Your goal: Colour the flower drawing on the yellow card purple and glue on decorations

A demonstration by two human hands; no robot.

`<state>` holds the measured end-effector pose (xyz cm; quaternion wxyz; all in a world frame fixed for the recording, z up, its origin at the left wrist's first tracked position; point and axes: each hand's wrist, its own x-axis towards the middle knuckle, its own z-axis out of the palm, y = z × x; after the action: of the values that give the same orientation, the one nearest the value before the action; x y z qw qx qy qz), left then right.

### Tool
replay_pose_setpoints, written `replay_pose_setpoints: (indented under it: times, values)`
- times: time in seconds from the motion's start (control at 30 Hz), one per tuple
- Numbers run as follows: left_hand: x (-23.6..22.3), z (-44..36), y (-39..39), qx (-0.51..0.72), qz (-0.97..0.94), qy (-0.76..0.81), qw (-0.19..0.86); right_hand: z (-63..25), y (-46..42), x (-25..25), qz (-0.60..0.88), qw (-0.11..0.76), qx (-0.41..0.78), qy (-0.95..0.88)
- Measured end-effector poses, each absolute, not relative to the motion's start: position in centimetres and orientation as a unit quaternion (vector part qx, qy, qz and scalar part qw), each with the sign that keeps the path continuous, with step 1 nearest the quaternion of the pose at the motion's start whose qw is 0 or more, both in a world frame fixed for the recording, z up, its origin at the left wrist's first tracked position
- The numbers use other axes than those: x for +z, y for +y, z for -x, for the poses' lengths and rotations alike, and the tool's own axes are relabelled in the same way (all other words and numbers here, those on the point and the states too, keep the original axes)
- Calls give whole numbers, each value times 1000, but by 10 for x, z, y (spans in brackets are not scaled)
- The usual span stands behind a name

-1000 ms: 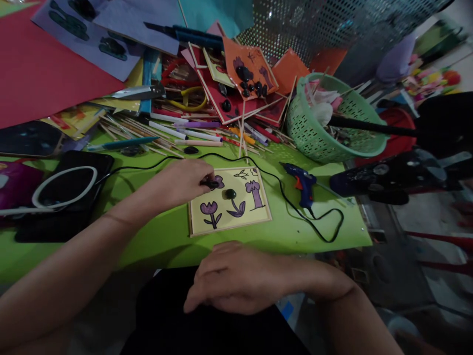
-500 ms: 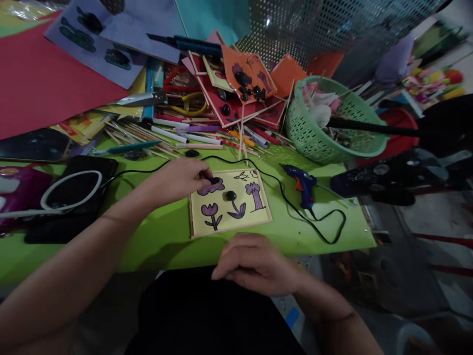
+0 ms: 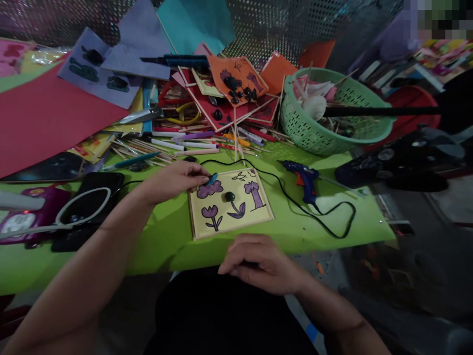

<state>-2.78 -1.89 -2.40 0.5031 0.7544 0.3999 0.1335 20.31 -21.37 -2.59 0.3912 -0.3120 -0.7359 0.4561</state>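
Observation:
My left hand pinches a small shiny dark stone between thumb and fingertips, its face glinting blue. It is held at the upper left of a yellow picture card, just over a purple cloud drawing. The card, edged with thin sticks, also bears purple flowers, a tree and a bird outline. A round dark stone sits at the head of the middle flower. Below the card, at the table's front edge, my right hand rests with its fingers curled in and nothing visible in them.
A blue glue gun lies right of the card, its black cord looping on the green table. Behind are markers, sticks, a craft knife and decorated cards. A green basket stands at back right, a black phone left.
The left hand stays at the cloud drawing while the stone in its fingers has tilted, now showing a bluish face. My right hand has drawn slightly rightward, fingers curled. The camera view has shifted.

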Motion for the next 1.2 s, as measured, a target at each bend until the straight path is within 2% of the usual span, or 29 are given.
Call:
replay_pose_setpoints:
  times: [0.3,0.47,0.7,1.03,1.2]
  values:
    - [-8,19,-37,90,-808,438,383,-209,-216,-30,321,367,460,-742]
    - [-9,15,-42,102,-829,447,320,-208,-215,-29,321,384,461,-733]
    - [-13,8,-46,55,-835,457,301,-206,-214,-29,319,393,453,-734]
    - [-16,18,-38,63,-856,423,290,-204,-214,-25,315,413,471,-713]
    - [5,21,-50,170,-848,427,263,-196,-206,-23,393,491,537,-562]
